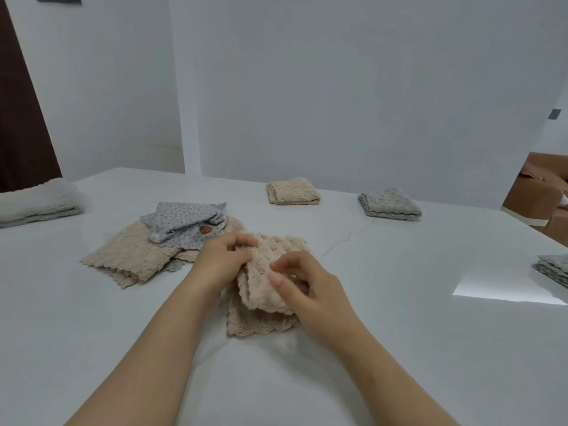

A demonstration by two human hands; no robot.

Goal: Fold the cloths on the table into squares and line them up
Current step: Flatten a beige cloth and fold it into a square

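**White worktop: two squares lined up, a third mid-fold, more waiting**

White walls stand behind a glossy white worktop [399,318] that carries every cloth in view. Along its far edge, two cloths already lie folded into squares, well apart in a rough row: a beige square [293,195] and, to its right, a grey square [388,207].

Near the middle, towards the near edge, the beige cloth [264,290] being worked on is partly doubled over. Its lower layer lies flat and an upper flap is raised. The left hand [219,262] pinches the flap's far left corner, its fingers [246,241] curled onto the fabric. The right hand [310,290] clamps the flap's right side between thumb and curled fingers. This fold looks about halfway done.

Left of the hands sits a loose pile, a dotted grey cloth [184,224] crumpled on top of a spread beige cloth [132,256]. Both remain unfolded.

At the left edge rests a pale folded towel [37,201], and at the right edge a stack of grey cloths [553,269] is cut off by the frame. Whether either belongs to the job is unclear.

By my judgement less than half the job is done.
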